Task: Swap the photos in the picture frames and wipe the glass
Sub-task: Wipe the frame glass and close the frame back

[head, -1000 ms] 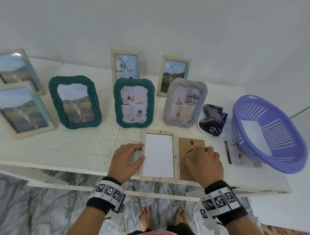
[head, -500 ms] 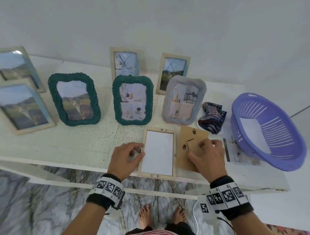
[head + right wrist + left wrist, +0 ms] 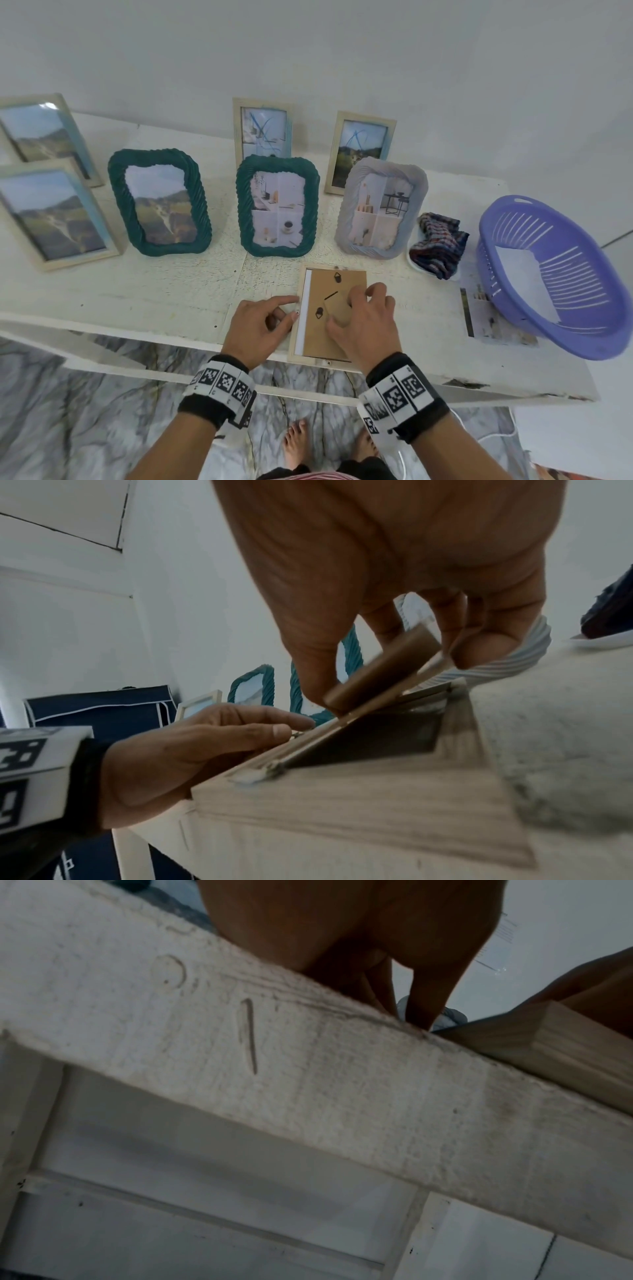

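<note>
Just beyond wooden frame [image 3: 297,301]: grey frame [image 3: 346,205], cloth [image 3: 440,245].

A room in a home, it seems: a rough white-painted wooden table [image 3: 144,301] stands against a plain pale wall, set with standing photo frames such as a dark green ribbed frame [image 3: 159,202], beside a lilac slotted plastic basket [image 3: 555,277] and a folded checked cloth [image 3: 440,245]; below lie a grey marbled floor [image 3: 51,411] and bare feet [image 3: 298,445]
</note>
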Action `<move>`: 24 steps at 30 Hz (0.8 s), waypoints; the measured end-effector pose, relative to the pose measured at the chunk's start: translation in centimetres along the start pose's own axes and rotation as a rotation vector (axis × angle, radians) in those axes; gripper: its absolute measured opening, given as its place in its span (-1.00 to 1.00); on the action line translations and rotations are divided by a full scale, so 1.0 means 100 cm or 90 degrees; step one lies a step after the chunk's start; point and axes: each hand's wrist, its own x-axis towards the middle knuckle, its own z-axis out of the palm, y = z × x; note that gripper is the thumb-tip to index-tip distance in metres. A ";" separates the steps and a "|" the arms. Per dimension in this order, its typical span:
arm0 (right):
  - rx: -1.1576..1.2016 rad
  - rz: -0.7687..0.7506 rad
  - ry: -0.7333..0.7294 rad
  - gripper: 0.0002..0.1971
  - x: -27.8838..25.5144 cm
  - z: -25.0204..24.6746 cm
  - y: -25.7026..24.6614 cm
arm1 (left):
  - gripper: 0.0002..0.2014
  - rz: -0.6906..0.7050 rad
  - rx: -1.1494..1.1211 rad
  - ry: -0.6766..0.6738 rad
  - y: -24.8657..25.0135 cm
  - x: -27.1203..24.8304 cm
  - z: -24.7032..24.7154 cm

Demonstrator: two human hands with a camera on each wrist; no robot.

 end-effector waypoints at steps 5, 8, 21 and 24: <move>-0.033 -0.012 -0.005 -0.52 0.001 0.010 -0.003 | -0.67 -0.001 0.000 0.001 0.001 0.001 0.000; -0.097 -0.032 0.001 -0.49 0.000 0.013 -0.002 | -0.68 -0.003 0.009 0.009 0.000 0.001 0.001; 0.149 -0.180 -0.167 -0.72 0.020 -0.024 0.080 | -0.71 -0.009 0.025 0.014 -0.001 0.000 0.003; 0.153 -0.195 -0.208 -0.75 0.021 -0.024 0.084 | -0.72 -0.012 0.023 0.012 0.001 -0.002 0.003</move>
